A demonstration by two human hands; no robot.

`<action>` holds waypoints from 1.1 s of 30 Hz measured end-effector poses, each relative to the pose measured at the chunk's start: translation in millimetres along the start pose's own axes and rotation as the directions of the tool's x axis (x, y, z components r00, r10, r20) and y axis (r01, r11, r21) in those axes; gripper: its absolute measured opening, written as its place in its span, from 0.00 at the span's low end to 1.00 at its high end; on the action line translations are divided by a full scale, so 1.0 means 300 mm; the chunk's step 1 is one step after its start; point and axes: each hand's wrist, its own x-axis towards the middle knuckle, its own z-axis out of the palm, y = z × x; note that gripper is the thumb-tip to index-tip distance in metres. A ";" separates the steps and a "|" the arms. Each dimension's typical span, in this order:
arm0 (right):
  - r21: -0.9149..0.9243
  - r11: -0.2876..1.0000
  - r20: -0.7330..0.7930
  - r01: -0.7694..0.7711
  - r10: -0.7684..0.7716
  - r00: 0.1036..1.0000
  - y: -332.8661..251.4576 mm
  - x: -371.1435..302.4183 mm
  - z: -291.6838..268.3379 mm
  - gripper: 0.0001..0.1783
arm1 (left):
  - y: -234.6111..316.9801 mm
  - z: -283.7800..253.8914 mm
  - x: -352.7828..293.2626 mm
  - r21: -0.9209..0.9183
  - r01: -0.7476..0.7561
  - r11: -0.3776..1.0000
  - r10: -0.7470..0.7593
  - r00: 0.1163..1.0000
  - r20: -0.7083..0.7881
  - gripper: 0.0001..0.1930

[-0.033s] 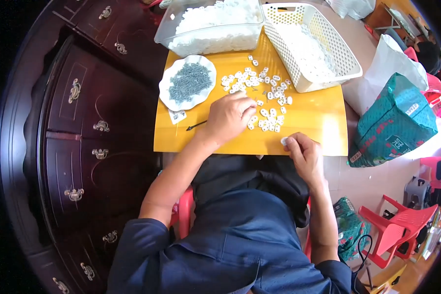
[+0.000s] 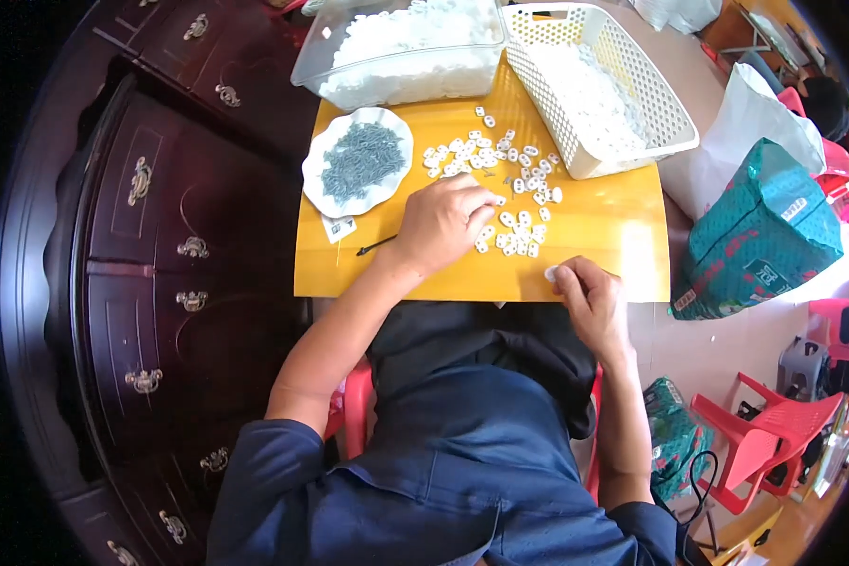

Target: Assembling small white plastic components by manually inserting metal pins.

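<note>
My left hand (image 2: pixel 441 224) is over the middle of the yellow table, its fingers pinched at a small white two-holed piece (image 2: pixel 499 200). Beside its wrist lies a thin black stick-like tool (image 2: pixel 377 245), partly hidden by the forearm. At the table's front edge, my right hand (image 2: pixel 590 297) is closed, with a small white plastic piece (image 2: pixel 550 274) between thumb and finger. Loose white two-holed pieces (image 2: pixel 517 236) are scattered between and beyond the hands. Left of them stands a white scalloped plate (image 2: pixel 318 185) heaped with small dark grey screws (image 2: pixel 360 162).
A clear plastic bin (image 2: pixel 401 94) and a white perforated basket (image 2: pixel 632 160), both full of white pieces, occupy the table's far side. Dark wooden drawers (image 2: pixel 127 283) stand at left. Green bags (image 2: pixel 759 236) and a red chair (image 2: pixel 774 439) are at right.
My left fingertips have shifted slightly right, onto a small white piece. My right hand has barely moved and keeps its white piece. The whole view has shifted a little.
</note>
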 end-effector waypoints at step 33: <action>-0.326 0.943 -0.113 0.071 -0.114 0.987 0.005 0.290 -0.017 0.04 | -0.129 0.070 0.132 0.058 -0.387 0.920 0.362 0.898 0.250 0.03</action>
